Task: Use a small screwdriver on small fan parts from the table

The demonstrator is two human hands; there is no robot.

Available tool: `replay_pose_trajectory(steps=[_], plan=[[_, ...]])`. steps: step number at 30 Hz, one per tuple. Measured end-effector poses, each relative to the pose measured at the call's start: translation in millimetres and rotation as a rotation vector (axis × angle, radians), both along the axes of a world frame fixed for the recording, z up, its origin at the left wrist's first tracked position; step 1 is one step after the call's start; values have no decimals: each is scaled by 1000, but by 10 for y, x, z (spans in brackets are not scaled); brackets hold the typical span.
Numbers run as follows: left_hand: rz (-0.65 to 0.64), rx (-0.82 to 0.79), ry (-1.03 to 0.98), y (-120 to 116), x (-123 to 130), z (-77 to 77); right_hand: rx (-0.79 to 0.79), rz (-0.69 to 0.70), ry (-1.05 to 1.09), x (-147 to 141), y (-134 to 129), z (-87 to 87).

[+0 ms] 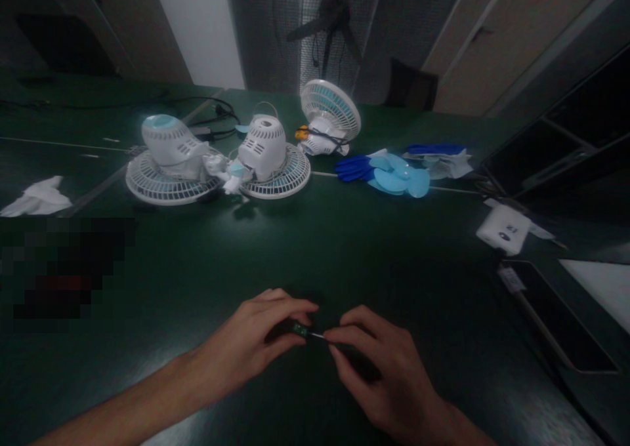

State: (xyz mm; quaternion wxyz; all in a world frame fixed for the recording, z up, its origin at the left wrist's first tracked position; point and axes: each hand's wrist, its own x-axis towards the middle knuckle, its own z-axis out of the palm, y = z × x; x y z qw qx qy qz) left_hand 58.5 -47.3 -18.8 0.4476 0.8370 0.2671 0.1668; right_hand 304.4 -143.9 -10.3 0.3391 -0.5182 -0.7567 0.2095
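Observation:
A small screwdriver-like tool (300, 330), with a dark green end and a thin metal shaft, lies low in front of me between both hands. My right hand (388, 367) pinches the shaft between thumb and forefinger. Around the green end curves my left hand (260, 331), its thumb close below and its forefinger raised apart above. Whether the left thumb touches the tool I cannot tell. The tool's far left end sits in shadow under the left palm.
Fan heads, one (172, 164) at left, one (268, 154) in the middle and one (329, 115) behind, lie on the green table (315, 249). Blue fan blades (398, 176) and blue gloves (353, 168) are to their right. A white box (504, 226) and dark tablet-like device (561, 315) lie right.

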Motion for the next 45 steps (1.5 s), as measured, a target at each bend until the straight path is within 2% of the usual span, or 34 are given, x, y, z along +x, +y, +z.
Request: replay_pose_trajectory(steps=[9, 22, 29, 36, 42, 45], plan=[[-16, -56, -11, 17, -3, 20, 15, 50, 19, -10, 21, -12], [-14, -81, 1, 18, 44, 87, 32, 93, -87, -60, 14, -50], [-24, -79, 10, 8, 54, 97, 68, 68, -69, -69, 10, 17], [-10, -71, 30, -4, 38, 81, 51, 34, -73, -121, 35, -45], [-47, -79, 10, -1, 47, 105, 70, 101, -104, -154, 15, -1], [-26, -76, 13, -5, 44, 82, 80, 75, -118, -192, 25, -12]])
